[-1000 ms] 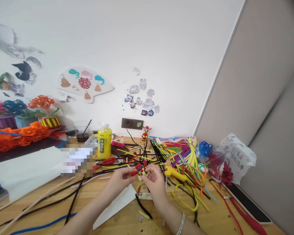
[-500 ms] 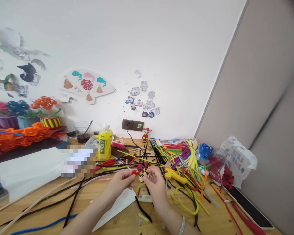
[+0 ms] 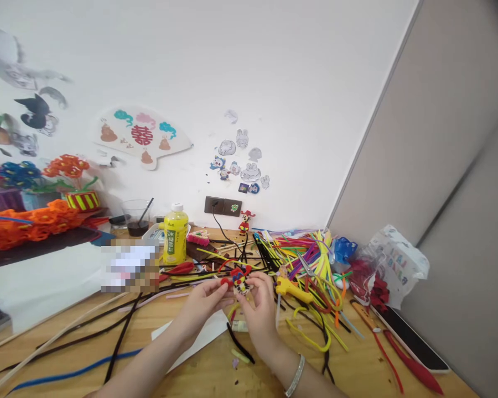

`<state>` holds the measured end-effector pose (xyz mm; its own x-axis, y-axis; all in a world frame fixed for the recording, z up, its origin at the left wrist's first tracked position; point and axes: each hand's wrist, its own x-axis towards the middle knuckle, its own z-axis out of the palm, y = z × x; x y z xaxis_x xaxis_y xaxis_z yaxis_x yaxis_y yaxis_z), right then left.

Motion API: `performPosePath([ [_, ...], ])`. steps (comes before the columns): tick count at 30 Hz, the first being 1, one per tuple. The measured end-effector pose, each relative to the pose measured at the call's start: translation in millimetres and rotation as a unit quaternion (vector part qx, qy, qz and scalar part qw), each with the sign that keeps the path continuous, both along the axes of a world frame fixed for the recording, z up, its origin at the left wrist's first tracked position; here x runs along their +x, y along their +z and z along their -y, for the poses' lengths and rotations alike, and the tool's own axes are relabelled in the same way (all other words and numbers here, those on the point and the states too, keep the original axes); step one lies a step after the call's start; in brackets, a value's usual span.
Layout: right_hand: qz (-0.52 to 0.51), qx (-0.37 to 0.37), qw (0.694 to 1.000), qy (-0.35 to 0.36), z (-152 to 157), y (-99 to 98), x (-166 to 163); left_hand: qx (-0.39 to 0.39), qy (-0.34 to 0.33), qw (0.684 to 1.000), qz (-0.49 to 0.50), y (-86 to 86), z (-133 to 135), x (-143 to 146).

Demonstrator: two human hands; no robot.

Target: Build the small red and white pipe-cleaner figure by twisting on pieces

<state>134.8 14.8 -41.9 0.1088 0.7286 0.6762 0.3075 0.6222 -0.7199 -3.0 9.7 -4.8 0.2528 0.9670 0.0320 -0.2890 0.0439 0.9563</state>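
On the front of the yellow bottle [image 3: 175,249], the characters 冰糖雪梨 can be read down a green label [image 3: 172,239]. A large red 囍 is shown on the paper fan [image 3: 143,136] fixed to the wall [image 3: 299,99]. Coloured letters are printed on the plastic bag [image 3: 402,268], but the word cannot be made out with certainty.

A small figure [image 3: 241,280] in red, blue, black and cream is held between both hands, raised just above the table [image 3: 219,378]. Its red part at one side is pinched between the thumb and fingers of the left hand [image 3: 207,298], with the other fingers curled beneath. The opposite side is gripped by the bent thumb and fingers of the right hand [image 3: 260,304]. A yellow glue gun [image 3: 294,289] is seen just beside the right hand. A sheet of paper [image 3: 199,347] is partly covered by the left forearm.
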Motion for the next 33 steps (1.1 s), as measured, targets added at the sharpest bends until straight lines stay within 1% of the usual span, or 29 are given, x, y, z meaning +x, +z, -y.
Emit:
performPosePath([
  [2, 0.005, 0.007, 1.000, -0.011, 0, -0.5, 0, 0.003, 0.004, 1.000, 0.002, -1.4, -2, -1],
  [5, 0.011, 0.008, 1.000, -0.002, 0, -0.9, 0, 0.010, 0.012, 1.000, -0.003, -2.5, -3, -2],
  [10, 0.003, -0.001, 1.000, 0.023, 0, -2.8, 0, 0.023, 0.017, 0.999, -0.016, 4.1, -1, -4],
  [14, 0.001, -0.006, 1.000, 0.023, 0, -3.4, -1, 0.014, 0.042, 0.999, -0.019, 6.7, 2, -2],
  [17, -0.001, -0.014, 0.998, 0.056, 2, -1.8, -3, -0.008, 0.087, 0.996, -0.003, 3.7, 1, -2],
  [20, 0.017, -0.035, 0.994, 0.105, 3, -0.3, -6, -0.007, 0.157, 0.988, -0.005, -1.3, -6, -7],
  [23, 0.038, -0.053, 0.992, 0.112, 2, -1.8, -7, 0.002, 0.210, 0.977, -0.022, -6.8, -14, -15],
  [25, 0.049, -0.061, 0.991, 0.109, 1, -5.5, -8, -0.011, 0.214, 0.977, -0.002, -10.3, -18, -18],
  [27, 0.075, -0.075, 0.988, 0.110, 0, -10.3, -9, -0.026, 0.203, 0.979, 0.012, -13.6, -20, -19],
  [30, 0.155, -0.113, 0.974, 0.119, 1, -12.7, -10, -0.018, 0.194, 0.981, -0.013, -17.3, -19, -17],
  [32, 0.225, -0.119, 0.960, 0.119, 0, -7.2, -6, -0.008, 0.194, 0.981, -0.021, -17.8, -19, -16],
  [33, 0.258, -0.107, 0.955, 0.104, -3, -2.3, 0, -0.010, 0.196, 0.981, -0.015, -17.2, -19, -16],
])
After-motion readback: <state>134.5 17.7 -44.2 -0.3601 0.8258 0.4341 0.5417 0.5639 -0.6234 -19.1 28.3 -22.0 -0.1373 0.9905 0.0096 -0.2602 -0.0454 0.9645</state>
